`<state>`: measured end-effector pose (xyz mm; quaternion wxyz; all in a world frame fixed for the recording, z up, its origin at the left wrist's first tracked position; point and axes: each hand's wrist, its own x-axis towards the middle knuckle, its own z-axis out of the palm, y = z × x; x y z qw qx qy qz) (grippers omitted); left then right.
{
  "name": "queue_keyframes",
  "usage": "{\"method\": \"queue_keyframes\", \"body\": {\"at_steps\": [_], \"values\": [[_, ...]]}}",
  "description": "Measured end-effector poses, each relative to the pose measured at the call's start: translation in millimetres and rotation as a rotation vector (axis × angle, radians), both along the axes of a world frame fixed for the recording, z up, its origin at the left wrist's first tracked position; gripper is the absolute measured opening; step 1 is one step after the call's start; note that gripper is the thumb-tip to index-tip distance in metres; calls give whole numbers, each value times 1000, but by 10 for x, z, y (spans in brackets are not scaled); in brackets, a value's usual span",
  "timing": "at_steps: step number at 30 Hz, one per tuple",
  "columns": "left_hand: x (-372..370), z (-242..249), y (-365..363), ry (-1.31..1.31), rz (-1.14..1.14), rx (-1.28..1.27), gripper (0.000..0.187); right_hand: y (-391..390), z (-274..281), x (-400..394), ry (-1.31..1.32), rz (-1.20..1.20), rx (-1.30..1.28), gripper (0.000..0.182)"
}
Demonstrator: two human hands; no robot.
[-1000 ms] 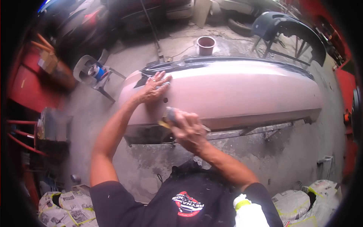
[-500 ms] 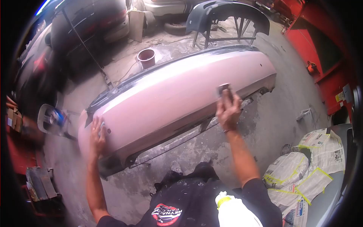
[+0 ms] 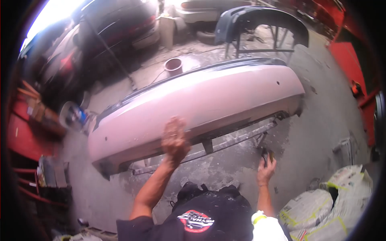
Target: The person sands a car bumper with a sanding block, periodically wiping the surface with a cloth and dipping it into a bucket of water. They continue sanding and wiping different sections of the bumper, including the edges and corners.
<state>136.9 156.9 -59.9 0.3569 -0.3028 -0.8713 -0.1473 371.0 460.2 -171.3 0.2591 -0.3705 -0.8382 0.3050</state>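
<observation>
A car bumper cover (image 3: pixel 225 90), coated in pinkish primer, lies across a metal stand (image 3: pixel 225 148). My left hand (image 3: pixel 175 138) is at the lower middle of its face, fingers stretched out and the tips blurred by motion. It appears to rest flat against the surface. Off the bumper, in front of its lower right edge, my right hand (image 3: pixel 266 170) grips a small dark sanding block (image 3: pixel 264 156). A round hole shows near each end of the bumper.
Behind the bumper stand a reddish bucket (image 3: pixel 173 66) and a second, dark bumper (image 3: pixel 257 14) on a stand. Newspaper-masked parts (image 3: pixel 317 205) lie at the lower right. A white container (image 3: pixel 72 114) sits at the left, below parked cars.
My left hand has moved from the bumper's left end to its lower middle. My right hand has come off the bumper face, down and right, with the sanding block. The view has shifted.
</observation>
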Motion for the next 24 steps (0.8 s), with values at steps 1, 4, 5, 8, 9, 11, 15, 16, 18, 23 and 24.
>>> {"method": "queue_keyframes", "body": {"at_steps": [1, 4, 5, 8, 9, 11, 15, 16, 18, 23, 24], "values": [[4, 40, 449, -37, -47, -9, 43, 116, -101, 195, -68, -15, 0, 44], [-85, -49, 1642, -83, -149, -42, 47, 490, -211, 703, -183, -10, -3, 43], [-94, -25, 1989, -128, -179, -46, 47, 614, -234, 808, -175, 14, -8, 43], [-132, -43, 2865, -124, -248, -49, 47, 1044, -214, 1026, -201, -36, -9, 44], [-137, -72, 3139, -126, -274, -67, 48, 1151, -171, 1065, -226, -52, 6, 43], [-100, -140, 3753, -104, -318, -135, 49, 1423, -230, 1239, -193, -87, 85, 42], [-110, -304, 4525, -81, -366, -186, 51, 1638, -89, 1158, -121, -202, -41, 45], [-107, -337, 4734, -67, -367, -186, 50, 1745, -97, 1190, -126, -251, -24, 45], [-101, -379, 5111, -96, -409, -152, 49, 1981, -166, 1177, -70, -232, -4, 44], [-151, -584, 6153, -109, -461, -276, 51, 2588, -205, 1021, -54, -288, -66, 44], [-144, -650, 6420, -120, -460, -271, 51, 2782, -196, 1006, -45, -294, -83, 44]]}}
